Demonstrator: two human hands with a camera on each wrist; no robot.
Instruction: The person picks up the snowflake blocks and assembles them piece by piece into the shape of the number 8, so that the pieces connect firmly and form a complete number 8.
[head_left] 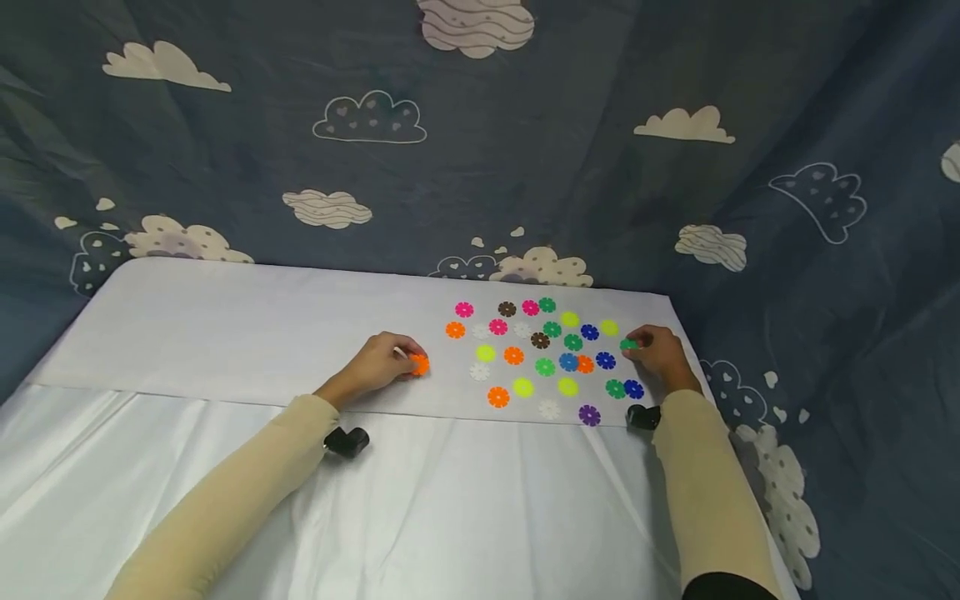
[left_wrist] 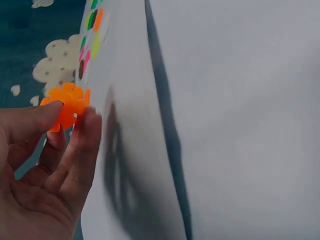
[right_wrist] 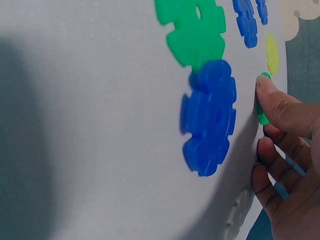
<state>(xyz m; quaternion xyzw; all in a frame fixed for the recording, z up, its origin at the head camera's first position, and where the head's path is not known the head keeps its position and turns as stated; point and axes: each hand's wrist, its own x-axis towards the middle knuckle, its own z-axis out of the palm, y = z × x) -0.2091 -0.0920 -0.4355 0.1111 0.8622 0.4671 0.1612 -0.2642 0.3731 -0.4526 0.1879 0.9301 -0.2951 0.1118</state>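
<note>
My left hand (head_left: 381, 362) pinches an orange notched flower disc (head_left: 420, 364) between thumb and fingers, left of the scattered discs. In the left wrist view the orange piece (left_wrist: 67, 107) is up off the white surface; I cannot tell whether it is one disc or two joined. At the right end of the spread, my right hand (head_left: 660, 357) pinches a green flower disc (head_left: 628, 344). The right wrist view shows the thumb over this green disc (right_wrist: 263, 114), whose far side is hidden. A blue disc (right_wrist: 212, 120) and another green disc (right_wrist: 195, 30) lie nearby.
Several flower discs in pink, orange, yellow, brown, white, blue and purple lie between the hands, including a purple disc (head_left: 589, 415) at the front. They lie on a white board (head_left: 247, 333) over a white cloth (head_left: 465, 500). A dark cloud-print curtain (head_left: 525, 167) hangs behind.
</note>
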